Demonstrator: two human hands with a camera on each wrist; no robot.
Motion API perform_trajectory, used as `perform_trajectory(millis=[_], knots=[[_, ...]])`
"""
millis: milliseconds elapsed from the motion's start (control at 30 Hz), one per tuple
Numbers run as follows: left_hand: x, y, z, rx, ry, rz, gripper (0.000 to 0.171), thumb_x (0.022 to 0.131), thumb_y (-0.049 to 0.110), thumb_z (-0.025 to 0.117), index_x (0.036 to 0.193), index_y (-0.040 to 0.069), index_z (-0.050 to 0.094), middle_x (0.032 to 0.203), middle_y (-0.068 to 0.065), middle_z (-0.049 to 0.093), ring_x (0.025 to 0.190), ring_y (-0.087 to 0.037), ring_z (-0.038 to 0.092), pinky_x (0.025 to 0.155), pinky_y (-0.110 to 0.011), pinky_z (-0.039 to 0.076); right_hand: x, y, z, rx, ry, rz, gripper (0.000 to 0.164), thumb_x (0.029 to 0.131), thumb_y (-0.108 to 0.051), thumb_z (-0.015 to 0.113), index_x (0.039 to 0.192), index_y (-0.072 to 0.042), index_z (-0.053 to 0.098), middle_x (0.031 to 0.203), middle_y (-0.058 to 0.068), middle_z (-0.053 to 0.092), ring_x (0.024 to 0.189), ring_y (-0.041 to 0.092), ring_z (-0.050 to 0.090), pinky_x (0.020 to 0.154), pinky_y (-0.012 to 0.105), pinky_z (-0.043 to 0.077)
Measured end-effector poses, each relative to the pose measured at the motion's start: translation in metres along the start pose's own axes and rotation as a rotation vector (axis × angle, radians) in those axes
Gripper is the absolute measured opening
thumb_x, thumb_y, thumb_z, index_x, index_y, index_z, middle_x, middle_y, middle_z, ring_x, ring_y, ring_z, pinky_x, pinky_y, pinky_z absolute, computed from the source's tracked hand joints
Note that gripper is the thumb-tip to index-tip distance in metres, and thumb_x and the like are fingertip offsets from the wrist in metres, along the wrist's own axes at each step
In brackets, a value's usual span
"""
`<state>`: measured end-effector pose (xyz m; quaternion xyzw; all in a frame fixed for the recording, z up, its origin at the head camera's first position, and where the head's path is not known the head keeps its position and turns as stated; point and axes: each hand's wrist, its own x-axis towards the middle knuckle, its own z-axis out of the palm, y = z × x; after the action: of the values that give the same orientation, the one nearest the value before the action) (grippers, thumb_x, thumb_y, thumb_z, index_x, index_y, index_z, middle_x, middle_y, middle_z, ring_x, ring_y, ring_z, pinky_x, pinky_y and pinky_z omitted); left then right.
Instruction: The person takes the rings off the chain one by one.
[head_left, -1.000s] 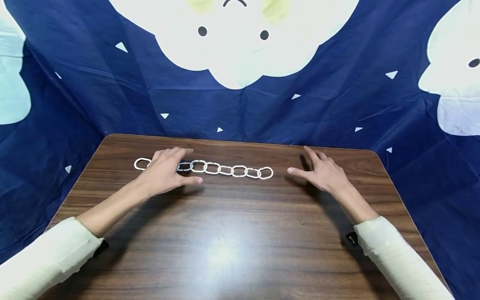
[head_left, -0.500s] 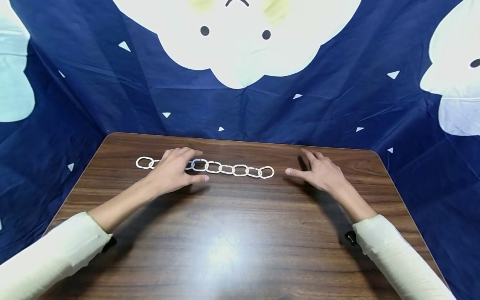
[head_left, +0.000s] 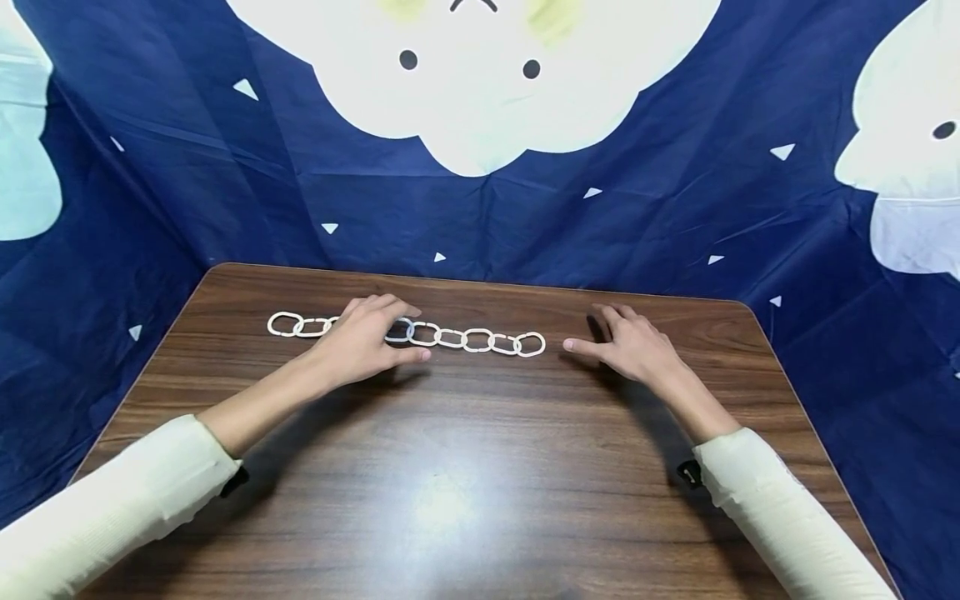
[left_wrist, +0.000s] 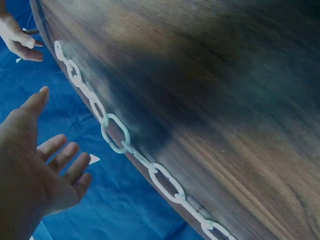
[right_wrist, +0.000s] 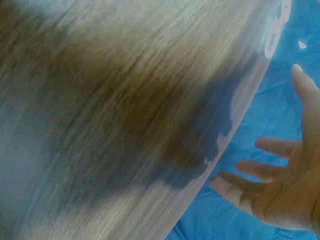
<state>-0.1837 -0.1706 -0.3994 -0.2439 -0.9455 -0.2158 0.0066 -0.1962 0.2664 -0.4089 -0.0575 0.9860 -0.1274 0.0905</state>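
Observation:
A chain of white plastic links (head_left: 477, 340) lies in a nearly straight row across the back of the wooden table. Above its left-middle part hovers my left hand (head_left: 360, 340), fingers spread and holding nothing; it hides a few links in the head view. The left wrist view shows the chain (left_wrist: 116, 133) running diagonally past that hand (left_wrist: 47, 165), apart from the fingers. Just right of the chain's right end is my right hand (head_left: 633, 343), also relaxed with nothing in it. In the right wrist view the chain's end link (right_wrist: 272, 39) shows beyond the right hand (right_wrist: 280, 180).
The dark brown wooden table (head_left: 480, 450) has rounded back corners and reflects a bright light near its middle. A blue cloth (head_left: 480, 225) printed with white clouds and small triangles hangs behind the table and at both sides.
My left hand has moved right along the chain, uncovering links at its left end. My right hand has shifted slightly left, closer to the chain's right end. The chain lies as before.

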Motion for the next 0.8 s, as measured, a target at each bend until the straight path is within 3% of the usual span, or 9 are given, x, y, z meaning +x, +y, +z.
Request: perform_trajectory(millis=[367,800], knots=[[0.008,0.01,0.004,0.011,-0.027,0.02,0.064,0.095,0.046,0.09,0.141,0.004,0.073,0.144,-0.018,0.075,0.143,-0.046,0.065,0.123,-0.065,0.044,0.004,-0.004,0.005,0.019,-0.025,-0.011,0.108,0.096,-0.087,0.064,0.171,-0.012,0.046,0.175,0.028,0.044,0.16,0.055,0.044,0.119,0.085,0.041],[0.014,0.02,0.006,0.025,-0.025,0.065,0.056,0.096,0.042,0.089,0.136,0.005,0.076,0.138,-0.017,0.078,0.138,-0.043,0.068,0.119,-0.066,0.049,0.008,-0.013,0.007,0.024,0.01,-0.08,0.096,0.096,-0.08,0.071,0.162,-0.011,0.057,0.166,0.025,0.055,0.154,0.052,0.054,0.115,0.079,0.049]])
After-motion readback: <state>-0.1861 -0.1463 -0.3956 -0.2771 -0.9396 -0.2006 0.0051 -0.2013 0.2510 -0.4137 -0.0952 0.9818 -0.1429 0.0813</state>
